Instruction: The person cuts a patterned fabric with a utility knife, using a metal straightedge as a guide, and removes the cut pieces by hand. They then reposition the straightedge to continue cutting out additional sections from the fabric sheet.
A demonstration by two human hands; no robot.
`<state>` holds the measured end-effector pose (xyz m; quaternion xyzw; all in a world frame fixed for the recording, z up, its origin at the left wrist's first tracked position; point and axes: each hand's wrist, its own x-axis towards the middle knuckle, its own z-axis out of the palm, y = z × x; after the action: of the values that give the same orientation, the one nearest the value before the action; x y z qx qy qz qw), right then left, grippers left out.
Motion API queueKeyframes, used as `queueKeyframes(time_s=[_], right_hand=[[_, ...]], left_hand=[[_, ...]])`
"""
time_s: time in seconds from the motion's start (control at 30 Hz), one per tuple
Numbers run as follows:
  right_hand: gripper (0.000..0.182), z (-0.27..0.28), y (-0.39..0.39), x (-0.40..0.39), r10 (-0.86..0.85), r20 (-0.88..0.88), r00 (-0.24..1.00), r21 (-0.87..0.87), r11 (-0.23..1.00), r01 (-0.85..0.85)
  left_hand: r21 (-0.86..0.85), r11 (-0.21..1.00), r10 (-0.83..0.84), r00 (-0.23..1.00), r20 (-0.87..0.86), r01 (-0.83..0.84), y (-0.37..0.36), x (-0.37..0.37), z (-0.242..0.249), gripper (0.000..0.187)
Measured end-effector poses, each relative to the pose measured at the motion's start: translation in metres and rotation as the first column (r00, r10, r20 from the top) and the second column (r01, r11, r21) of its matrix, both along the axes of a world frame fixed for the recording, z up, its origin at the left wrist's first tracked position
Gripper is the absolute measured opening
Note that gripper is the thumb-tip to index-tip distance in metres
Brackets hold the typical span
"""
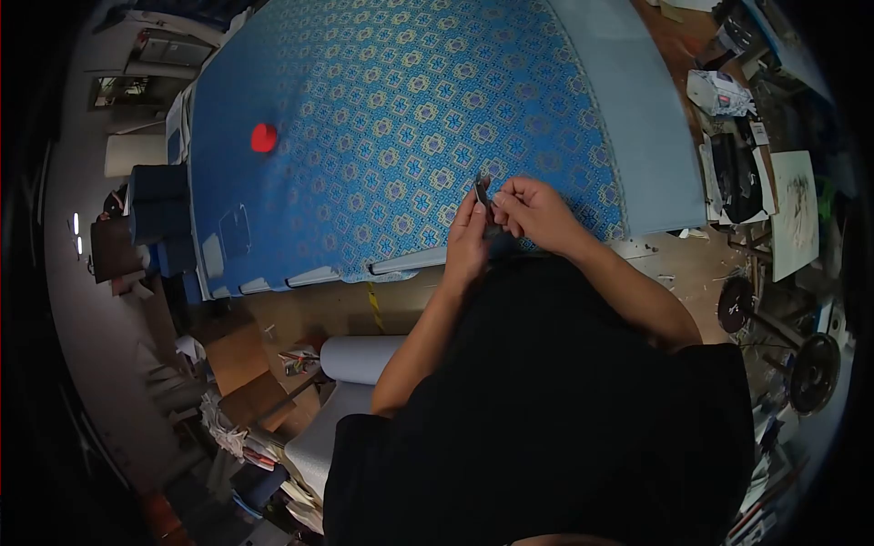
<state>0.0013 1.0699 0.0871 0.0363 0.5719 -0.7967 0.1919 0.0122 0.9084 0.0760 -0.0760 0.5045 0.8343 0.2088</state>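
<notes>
At the near edge of a blue patterned fabric (401,118), the person's two hands meet. Between the thumb and fingers of the left hand (467,238), a small dark object (482,188) is pinched, its narrow end pointing away from the body. The right hand (539,217) is just beside it, fingers curled and thumb bent inward, the fingertips close to the object; whether they grasp anything cannot be told. Nor is it clear whether the hands touch the fabric or are held above it.

Around them the fabric spreads broadly, covered in yellowish and purple motifs that show more faintly toward the left, where a pale rectangular outline (235,232) marks the surface. A red object (264,137) sits on that side, well apart from the hands. Along the right runs a plain grey-blue strip (651,118).

Nearer the body, black clothing (546,409) fills the lower middle. To its left lie a pale roll (360,358) and a brown board (238,358). Far to the right are a white bag (719,93), a black item (734,177), a stained pale panel (795,214) and two dark round discs (813,373).
</notes>
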Motion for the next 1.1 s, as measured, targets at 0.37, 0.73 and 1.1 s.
queueKeyframes(time_s=[0.37,0.73,1.1], right_hand=[[0.019,0.012,-0.028,-0.009,0.100,0.214,0.972,-0.177,0.982,-0.063],[0.016,0.013,-0.025,-0.009,0.199,0.469,0.860,-0.483,0.874,0.061],[0.013,0.000,-0.027,-0.004,0.125,0.449,0.885,-0.535,0.831,0.154]], left_hand=[[-0.309,0.944,-0.005,0.929,-0.370,-0.118,-0.024,0.016,-0.011,0.051],[-0.396,0.911,-0.077,0.901,-0.427,-0.110,-0.029,0.014,-0.017,0.051],[-0.698,0.696,-0.341,0.777,-0.529,-0.170,-0.030,0.005,-0.013,0.060]])
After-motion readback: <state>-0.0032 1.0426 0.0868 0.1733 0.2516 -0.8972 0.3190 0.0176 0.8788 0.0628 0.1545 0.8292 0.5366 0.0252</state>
